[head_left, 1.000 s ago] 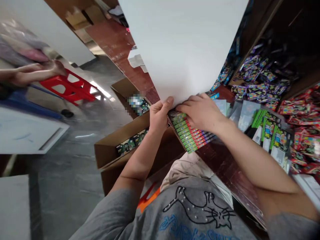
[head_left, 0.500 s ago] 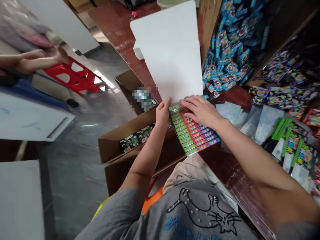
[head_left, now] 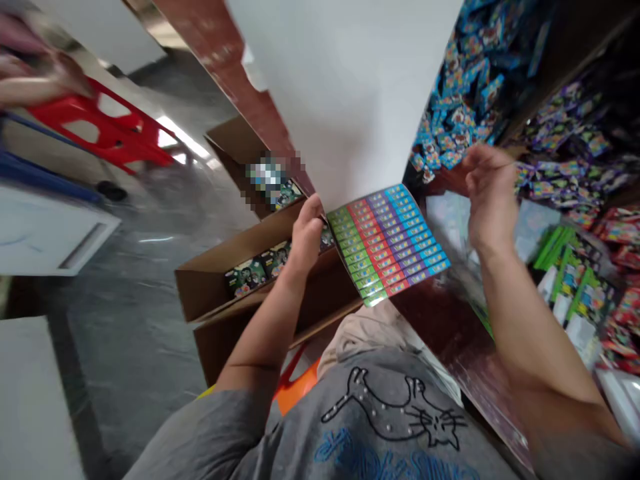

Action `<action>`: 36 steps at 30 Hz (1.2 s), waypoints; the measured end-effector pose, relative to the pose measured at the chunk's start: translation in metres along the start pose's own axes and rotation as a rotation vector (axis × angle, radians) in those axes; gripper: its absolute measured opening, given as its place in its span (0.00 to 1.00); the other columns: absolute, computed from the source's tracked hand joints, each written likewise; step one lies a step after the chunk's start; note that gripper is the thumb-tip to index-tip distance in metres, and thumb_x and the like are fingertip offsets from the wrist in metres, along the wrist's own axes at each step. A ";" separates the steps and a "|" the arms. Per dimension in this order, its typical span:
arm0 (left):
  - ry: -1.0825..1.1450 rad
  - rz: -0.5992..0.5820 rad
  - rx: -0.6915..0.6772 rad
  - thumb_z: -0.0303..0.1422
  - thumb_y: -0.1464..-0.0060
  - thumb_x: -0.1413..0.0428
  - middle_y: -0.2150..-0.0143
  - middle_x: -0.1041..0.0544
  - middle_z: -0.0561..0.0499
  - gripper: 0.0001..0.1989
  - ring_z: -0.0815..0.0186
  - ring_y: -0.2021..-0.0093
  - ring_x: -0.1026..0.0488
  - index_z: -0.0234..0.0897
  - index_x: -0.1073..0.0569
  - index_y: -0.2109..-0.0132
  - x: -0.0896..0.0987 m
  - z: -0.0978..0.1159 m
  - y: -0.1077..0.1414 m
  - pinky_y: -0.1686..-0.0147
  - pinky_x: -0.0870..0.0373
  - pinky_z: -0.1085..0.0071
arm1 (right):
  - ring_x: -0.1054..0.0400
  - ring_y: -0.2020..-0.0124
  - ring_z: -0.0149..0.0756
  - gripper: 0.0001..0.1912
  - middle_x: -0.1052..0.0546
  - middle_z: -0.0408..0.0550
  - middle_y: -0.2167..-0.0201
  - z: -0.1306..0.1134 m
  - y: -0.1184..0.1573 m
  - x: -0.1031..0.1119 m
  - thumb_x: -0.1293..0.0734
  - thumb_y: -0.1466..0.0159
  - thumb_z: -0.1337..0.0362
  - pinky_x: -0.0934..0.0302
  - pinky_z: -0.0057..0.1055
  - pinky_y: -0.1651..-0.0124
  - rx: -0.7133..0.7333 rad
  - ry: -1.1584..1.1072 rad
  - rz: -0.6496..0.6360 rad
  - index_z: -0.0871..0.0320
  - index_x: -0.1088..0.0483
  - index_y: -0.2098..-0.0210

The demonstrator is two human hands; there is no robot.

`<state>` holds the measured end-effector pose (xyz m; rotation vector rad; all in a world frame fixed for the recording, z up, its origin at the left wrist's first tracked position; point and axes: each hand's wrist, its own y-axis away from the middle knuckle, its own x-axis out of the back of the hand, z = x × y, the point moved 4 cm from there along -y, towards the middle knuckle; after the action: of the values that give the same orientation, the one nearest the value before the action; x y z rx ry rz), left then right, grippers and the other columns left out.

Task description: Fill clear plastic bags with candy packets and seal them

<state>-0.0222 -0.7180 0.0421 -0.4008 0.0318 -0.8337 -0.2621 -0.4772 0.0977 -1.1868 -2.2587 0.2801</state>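
A large white card (head_left: 345, 87) stands up from a printed panel (head_left: 387, 243) with rows of green, red, purple and blue. My left hand (head_left: 307, 233) pinches the left edge where the two meet. Off to the right, my right hand (head_left: 493, 193) is raised over clear bags (head_left: 447, 220), clear of the panel. Its fingers are curled and blurred, and whether anything small is between them is hidden. Blue wrapped pieces (head_left: 463, 100) are piled just beyond it.
Open cardboard boxes (head_left: 200, 287) with dark printed packs (head_left: 247, 277) stand at my left. Purple (head_left: 575, 160) and red packets (head_left: 625, 313), plus green packs (head_left: 570, 273), lie right. Another person's hand (head_left: 70, 77) is near a red stool (head_left: 110, 127).
My right hand has left the panel and moved right, uncovering the purple and blue rows. The white card looks closer and larger, and the whole view has shifted.
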 end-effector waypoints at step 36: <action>-1.227 -0.480 -0.112 0.42 0.27 0.43 0.16 0.44 0.46 0.33 0.39 0.18 0.45 0.53 0.37 0.20 -0.031 0.035 0.064 0.22 0.46 0.40 | 0.58 0.15 0.56 0.43 0.54 0.53 0.14 0.015 0.064 -0.039 0.39 0.22 0.49 0.56 0.65 0.18 0.265 0.582 -0.427 0.47 0.62 0.15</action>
<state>0.0092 -0.6455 0.0470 -0.9942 -1.1983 -0.9349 -0.2091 -0.4703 0.0432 -0.5339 -1.8237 0.0497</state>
